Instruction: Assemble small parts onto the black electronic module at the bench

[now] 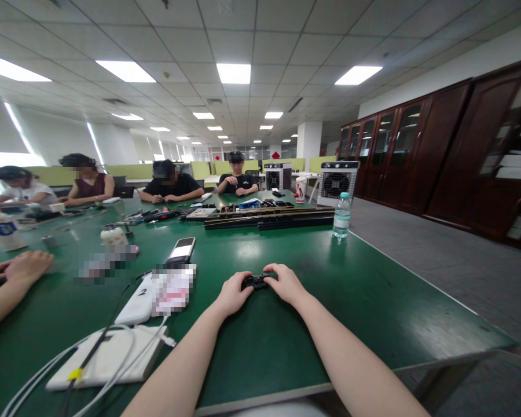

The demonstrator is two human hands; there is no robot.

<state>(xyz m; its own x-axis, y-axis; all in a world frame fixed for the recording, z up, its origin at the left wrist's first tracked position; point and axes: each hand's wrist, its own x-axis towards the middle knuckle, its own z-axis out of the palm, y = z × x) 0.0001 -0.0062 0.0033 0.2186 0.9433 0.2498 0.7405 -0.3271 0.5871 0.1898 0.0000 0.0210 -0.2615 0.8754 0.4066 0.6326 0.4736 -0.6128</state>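
Observation:
Both my hands rest on the green table in front of me and pinch one small black part between them. My left hand grips its left end with curled fingers. My right hand closes over its right end. The part is too small to make out in detail.
A phone, a white power bank, a white box with cables lie to my left. A water bottle and long black rails stand further back. Several people sit along the far and left sides; a co-worker's hands rest at left.

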